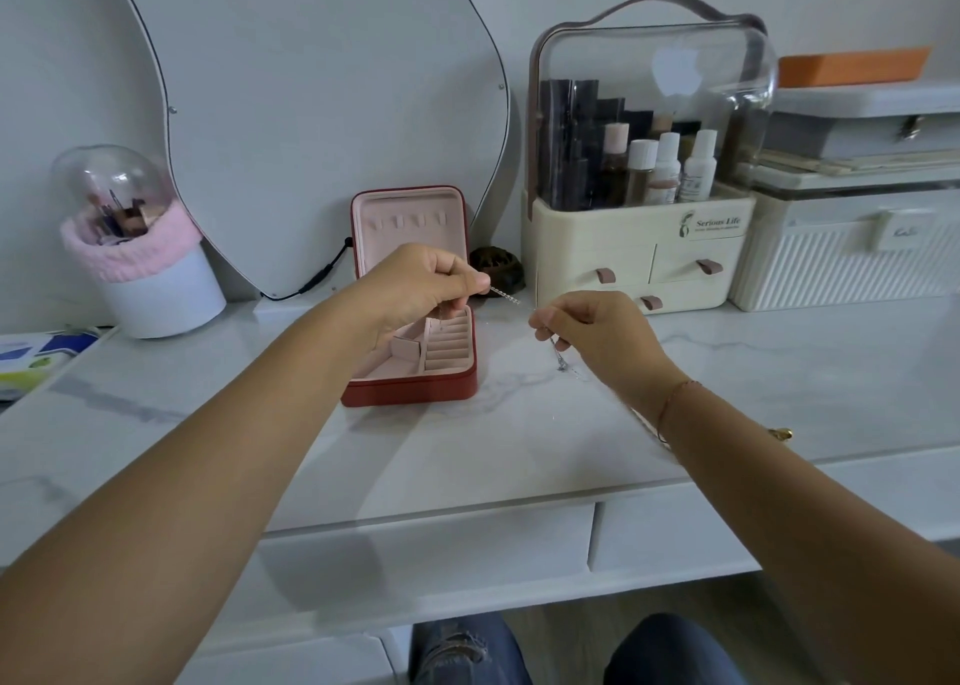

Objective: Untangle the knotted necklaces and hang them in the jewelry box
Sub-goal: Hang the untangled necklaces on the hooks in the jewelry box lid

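The necklace (505,295) was a very thin silver chain, stretched in the air between both hands just above the counter (519,440), right beside the open red jewelry box (410,390). Left hand (421,289) pinched one part w/ thumb and fingers (475,283) pressed together on it; right hand (597,336) pinched the other part the same way, w/ a small pendant (562,364) dangling below it, close to the counter. A faint strand seemed to hang from the left hand toward the box, but it was too fine to say if that was a 2nd chain or where any knot sat. Judged handling: v. light, fully limp, slippery, and easy to kink or snap if tugged, so gentle tension only. Best hold was prob. a fingertip pinch close to either side of the tangle, then by the clasp end for the hooks (402,222) in the lid.
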The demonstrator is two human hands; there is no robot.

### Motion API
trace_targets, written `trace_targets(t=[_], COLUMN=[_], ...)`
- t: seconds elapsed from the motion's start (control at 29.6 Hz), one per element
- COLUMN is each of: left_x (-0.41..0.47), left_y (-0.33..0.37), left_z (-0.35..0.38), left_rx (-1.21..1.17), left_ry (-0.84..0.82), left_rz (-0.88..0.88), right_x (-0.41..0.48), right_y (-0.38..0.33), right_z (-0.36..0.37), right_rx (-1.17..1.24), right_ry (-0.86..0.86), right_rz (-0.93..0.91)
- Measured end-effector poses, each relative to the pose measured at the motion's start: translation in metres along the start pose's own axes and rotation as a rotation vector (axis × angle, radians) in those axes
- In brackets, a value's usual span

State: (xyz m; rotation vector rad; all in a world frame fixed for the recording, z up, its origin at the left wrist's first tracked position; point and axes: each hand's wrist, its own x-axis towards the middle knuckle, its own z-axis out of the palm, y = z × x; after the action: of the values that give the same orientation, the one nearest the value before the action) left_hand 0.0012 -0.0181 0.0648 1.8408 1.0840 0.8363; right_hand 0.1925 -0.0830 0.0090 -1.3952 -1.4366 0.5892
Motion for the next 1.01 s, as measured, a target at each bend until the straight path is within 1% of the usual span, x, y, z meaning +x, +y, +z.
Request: trace_targets(t=[0.17,0.34,0.51,0.64,0.71,0.84,0.91,1.01], left_x=[0.002,0.002,0.001,0.005,0.007,0.007,0.007,0.008], left_y=[-0.005,-0.002,0.003,0.004,0.005,0.01,0.013,0.013], left_z=[0.0,0.002,0.002,0.003,0.003,0.001,-0.002,-0.005], left_rx=[0.056,0.022,-0.021,-0.076,-0.164,-0.454,-0.536,-0.592], left_ry=[0.051,0.111,0.103,0.044,0.007,-0.031,-0.02,0.03], left_rz=[-0.012,0.018,0.074,0.049,0.007,-0.071,-0.094,-0.127], right_x=[0.002,0.002,0.002,0.003,0.004,0.008,0.01,0.011], right_y=[0.0,-0.004,-0.001,0.0,0.0,-0.002,-0.003,-0.006], right_z=[-0.003,-0.005,-0.003,-0.001,0.001,0.0,-0.002,-0.005], right_rx=[0.035,-0.002,0.0,0.027,0.064,0.17,0.279,0.471], right_ry=[0.083,0.137,0.118,0.073,0.053,0.024,0.009,0.001], right_rz=[-0.015,-0.043,-0.037,-0.034,-0.021,0.054,0.113,0.227])
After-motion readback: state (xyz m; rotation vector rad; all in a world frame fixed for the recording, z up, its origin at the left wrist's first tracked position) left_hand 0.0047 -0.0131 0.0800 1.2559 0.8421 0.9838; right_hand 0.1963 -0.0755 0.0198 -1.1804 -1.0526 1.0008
